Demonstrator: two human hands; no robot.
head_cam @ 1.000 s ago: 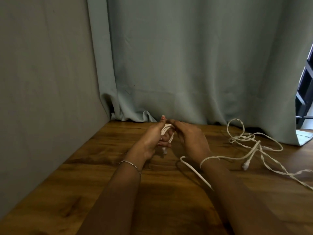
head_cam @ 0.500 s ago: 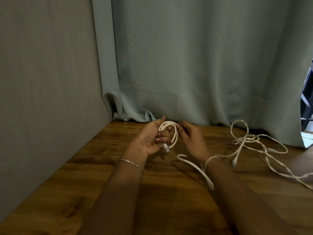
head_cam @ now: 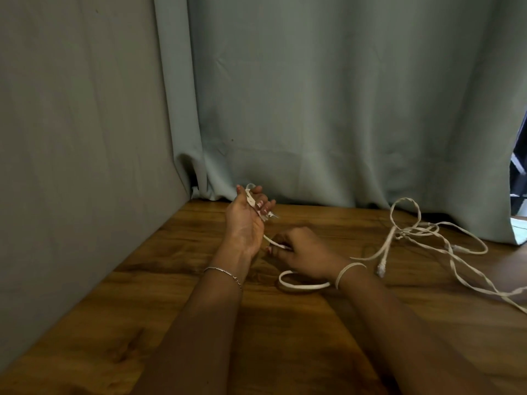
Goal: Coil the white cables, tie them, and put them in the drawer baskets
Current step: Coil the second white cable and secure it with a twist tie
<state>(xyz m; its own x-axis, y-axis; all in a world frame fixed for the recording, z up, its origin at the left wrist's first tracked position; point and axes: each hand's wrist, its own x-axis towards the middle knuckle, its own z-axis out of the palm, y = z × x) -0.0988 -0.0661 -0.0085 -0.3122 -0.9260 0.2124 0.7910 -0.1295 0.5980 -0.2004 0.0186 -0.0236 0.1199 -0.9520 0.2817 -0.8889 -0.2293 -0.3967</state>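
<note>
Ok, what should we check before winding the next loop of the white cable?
1. Left hand grips the end of the white cable: ok.
2. Right hand pinches the cable lower down: ok.
3. Slack loop lies loose on the table: ok.
4. Cable free of the tangle on the right: cannot tell.
5. Tie ready, a white band on the right wrist: ok.
</note>
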